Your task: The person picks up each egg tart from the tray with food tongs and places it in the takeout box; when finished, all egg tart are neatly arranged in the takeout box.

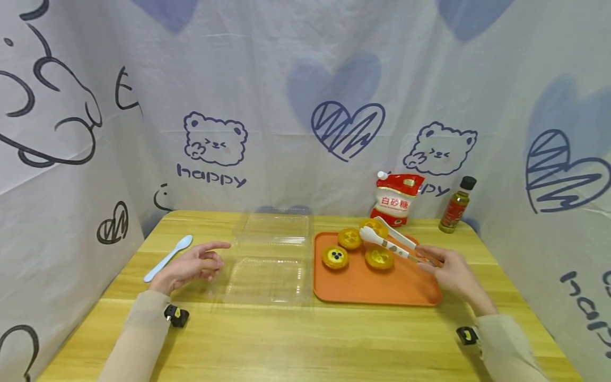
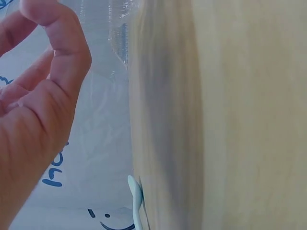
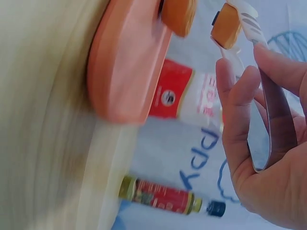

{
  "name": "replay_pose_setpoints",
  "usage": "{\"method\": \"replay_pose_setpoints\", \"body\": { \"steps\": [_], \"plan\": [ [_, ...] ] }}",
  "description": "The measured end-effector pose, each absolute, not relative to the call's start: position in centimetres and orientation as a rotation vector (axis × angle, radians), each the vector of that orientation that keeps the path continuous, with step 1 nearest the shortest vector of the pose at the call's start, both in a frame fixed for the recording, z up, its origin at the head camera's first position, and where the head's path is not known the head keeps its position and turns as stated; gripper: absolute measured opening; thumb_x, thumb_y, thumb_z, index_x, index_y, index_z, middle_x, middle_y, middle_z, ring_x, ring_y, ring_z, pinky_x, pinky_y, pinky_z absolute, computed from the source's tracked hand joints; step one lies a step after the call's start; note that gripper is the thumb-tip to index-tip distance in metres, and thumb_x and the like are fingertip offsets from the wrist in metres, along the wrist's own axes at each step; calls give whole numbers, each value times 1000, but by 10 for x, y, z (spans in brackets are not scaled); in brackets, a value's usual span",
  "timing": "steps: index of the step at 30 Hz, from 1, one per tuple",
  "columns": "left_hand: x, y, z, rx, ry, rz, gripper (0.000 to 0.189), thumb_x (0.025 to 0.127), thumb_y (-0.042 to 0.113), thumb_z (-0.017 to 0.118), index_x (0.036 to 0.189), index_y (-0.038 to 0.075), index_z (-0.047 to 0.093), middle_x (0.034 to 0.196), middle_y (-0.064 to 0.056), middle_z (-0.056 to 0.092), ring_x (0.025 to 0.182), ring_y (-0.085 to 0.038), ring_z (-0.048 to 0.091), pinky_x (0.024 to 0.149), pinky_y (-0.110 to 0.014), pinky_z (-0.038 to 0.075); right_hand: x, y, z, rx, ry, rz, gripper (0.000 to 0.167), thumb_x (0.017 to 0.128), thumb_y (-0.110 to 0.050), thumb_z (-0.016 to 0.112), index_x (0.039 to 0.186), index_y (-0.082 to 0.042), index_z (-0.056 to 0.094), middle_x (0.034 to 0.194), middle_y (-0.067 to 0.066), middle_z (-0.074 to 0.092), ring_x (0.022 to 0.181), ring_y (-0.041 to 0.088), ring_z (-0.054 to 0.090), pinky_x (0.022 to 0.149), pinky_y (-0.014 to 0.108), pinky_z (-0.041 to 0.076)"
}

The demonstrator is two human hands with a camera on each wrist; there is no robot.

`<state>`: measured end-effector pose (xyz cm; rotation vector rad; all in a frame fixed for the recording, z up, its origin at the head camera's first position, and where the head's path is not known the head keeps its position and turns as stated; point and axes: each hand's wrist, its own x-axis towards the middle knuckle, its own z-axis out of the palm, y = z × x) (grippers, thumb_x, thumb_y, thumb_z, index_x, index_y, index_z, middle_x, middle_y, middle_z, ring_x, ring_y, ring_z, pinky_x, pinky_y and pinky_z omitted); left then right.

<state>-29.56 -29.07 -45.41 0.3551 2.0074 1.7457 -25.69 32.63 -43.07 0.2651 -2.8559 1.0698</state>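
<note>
My right hand holds a pair of tongs with white tips and metal arms, fingers on one arm and thumb on the other. Between the tips sits an egg tart, raised above the orange tray. Three more tarts are on that tray: one with dark berries, a plain-looking one behind it, and another tart below the tongs. My left hand hovers with loosely bent fingers, holding nothing, just left of a clear plastic container whose lid lies back.
A light blue spoon lies on the wooden table beyond my left wrist. Behind the tray stand a red and white sugar bag and a dark-capped bottle. Printed curtains enclose the table's back and sides.
</note>
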Motion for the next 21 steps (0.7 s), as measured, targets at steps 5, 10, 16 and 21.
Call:
{"method": "replay_pose_setpoints", "body": {
  "steps": [5,10,16,21],
  "plan": [
    [-298,-292,-455,363,1993,1761,67,95,4,60,152,-2,25,101,-9,59,79,-15,59,68,-27,56,-259,307,-435,323,-2852,1126,45,94,-19,66,136,-4,57,131,16,63,121,37,58,100,53,48],
    [-301,-291,-455,366,1994,1767,68,95,4,61,152,-3,25,100,-7,59,79,-15,60,69,-28,57,-261,288,-435,370,-2835,1163,42,93,-13,67,133,-4,60,127,15,66,114,33,63,95,48,53],
    [-302,-289,-454,374,2002,1768,68,94,3,61,151,-3,26,99,-6,59,79,-17,62,67,-28,58,-266,271,-439,384,-2825,1158,42,92,-14,68,132,-5,61,126,12,67,110,30,63,95,49,52],
    [-301,-289,-453,362,2005,1764,70,93,0,61,152,-4,24,102,-10,58,80,-17,62,67,-28,58,-266,259,-441,409,-2823,1164,41,91,-15,69,131,-6,62,124,12,68,106,28,64,95,52,51]
  ]
}}
